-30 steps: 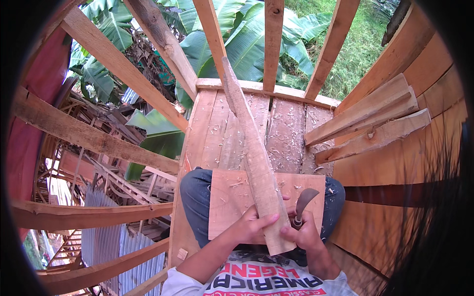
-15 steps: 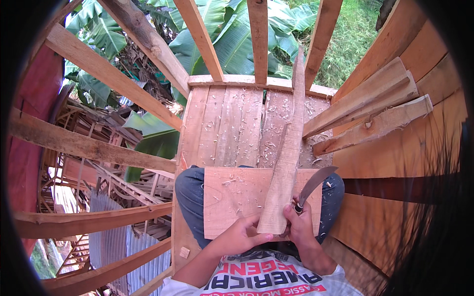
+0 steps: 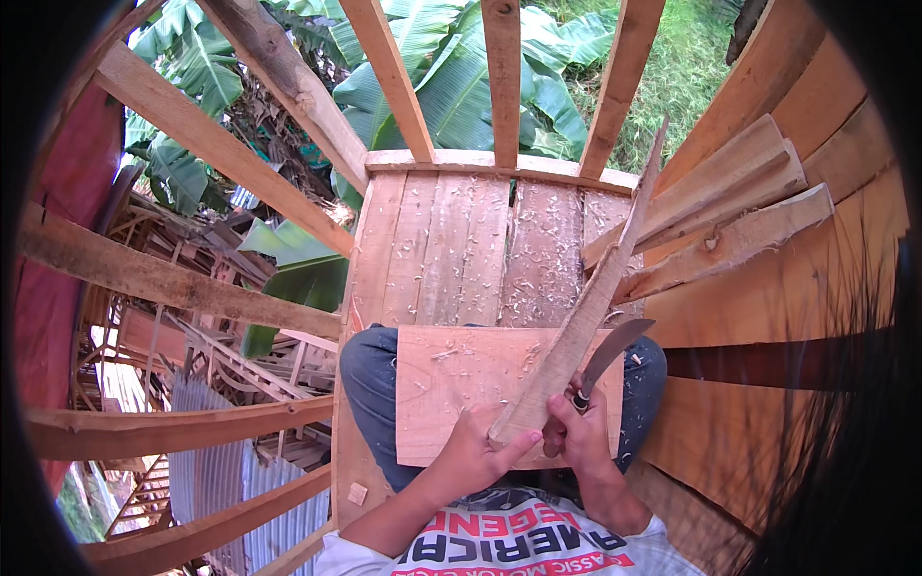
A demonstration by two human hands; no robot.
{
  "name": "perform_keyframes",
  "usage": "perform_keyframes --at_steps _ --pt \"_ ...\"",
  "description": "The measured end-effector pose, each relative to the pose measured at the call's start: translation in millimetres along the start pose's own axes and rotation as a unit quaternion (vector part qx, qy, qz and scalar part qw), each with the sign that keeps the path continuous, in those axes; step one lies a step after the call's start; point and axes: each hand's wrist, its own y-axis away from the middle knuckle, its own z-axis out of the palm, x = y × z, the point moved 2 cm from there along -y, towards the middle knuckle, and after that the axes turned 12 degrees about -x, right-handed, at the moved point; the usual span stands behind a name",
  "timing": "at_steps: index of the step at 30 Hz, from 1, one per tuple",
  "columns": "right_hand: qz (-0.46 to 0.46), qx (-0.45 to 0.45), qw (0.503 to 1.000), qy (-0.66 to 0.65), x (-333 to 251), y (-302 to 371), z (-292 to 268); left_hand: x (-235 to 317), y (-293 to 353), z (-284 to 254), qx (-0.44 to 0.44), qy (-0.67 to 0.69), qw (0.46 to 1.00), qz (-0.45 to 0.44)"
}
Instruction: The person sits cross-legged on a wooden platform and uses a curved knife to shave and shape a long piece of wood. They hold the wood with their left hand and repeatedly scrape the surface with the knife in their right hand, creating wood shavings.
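A long, tapering piece of wood (image 3: 582, 331) slants up and to the right from my lap, its narrow end reaching toward the right-hand railing. My left hand (image 3: 471, 453) is closed around its lower end, thumb across the near edge. In my right hand (image 3: 588, 434) is a curved knife (image 3: 613, 349), gripped by its dark handle, the blade pointing up and right. That hand's thumb and fingers also lie against the wood's right side. Under the work, a flat wooden board (image 3: 447, 389) rests across my knees, with a few shavings on it.
Pale shavings lie over the plank floor (image 3: 437, 250). Two rough wood pieces (image 3: 735, 238) lean at the right by the wall boards (image 3: 768, 384). Upright slats (image 3: 506, 82) ring the platform. Banana leaves (image 3: 461, 91) and corrugated sheets (image 3: 206, 470) show outside.
The far end of the long wood has swung to the right, and the piece has turned so a narrower side shows. My left hand has shifted slightly with it; the knife has barely moved.
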Motion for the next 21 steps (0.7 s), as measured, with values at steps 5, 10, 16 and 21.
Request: perform_keyframes --at_steps 5,10,16,21 --pt "0.036 -0.068 0.995 0.057 -21.1 -2.6 -9.1 6.6 5.7 -12.3 -0.067 -0.235 0.970 0.017" --pt "0.159 -0.127 0.969 0.144 -45.5 0.1 -26.6 38.8 32.1 -49.5 0.034 -0.340 0.940 0.002" --pt "0.154 -0.216 0.948 0.179 -57.5 6.4 -28.3 65.7 40.8 -79.9 0.159 -0.447 0.875 0.100" --pt "0.146 -0.246 0.905 0.315 -62.0 7.3 -34.0 78.1 37.0 -85.3 0.138 -0.559 0.812 0.097"
